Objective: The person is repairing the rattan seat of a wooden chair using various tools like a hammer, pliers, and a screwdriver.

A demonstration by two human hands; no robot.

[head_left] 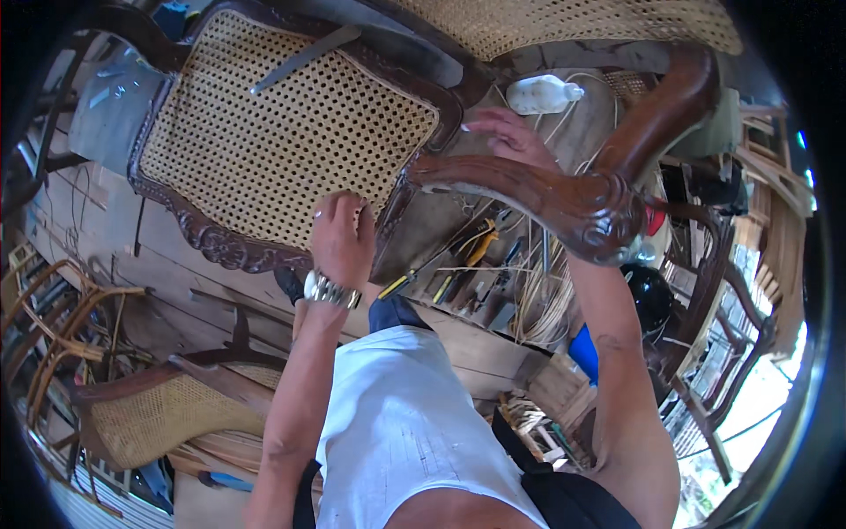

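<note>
A carved dark-wood chair (225,245) with a woven cane panel (273,150) lies in front of me. My left hand (342,236), a metal watch on its wrist, rests at the panel's near right edge. Its fingers are curled down on the cane; anything between them is hidden. Passing under the curved wooden armrest (520,187), my right arm reaches to the far side. There my right hand (511,137) hovers beside the frame's right corner, fingers stretched and apart, holding nothing visible. A flat grey metal strip (304,60) lies across the panel's far part.
A whitish plastic bottle (542,94) lies beyond my right hand. Under the armrest are a yellow-handled tool (481,243), a screwdriver (397,284) and loose cane strands (548,295). Another cane-seated chair (159,410) is at lower left; rattan frames (66,309) stand at the left.
</note>
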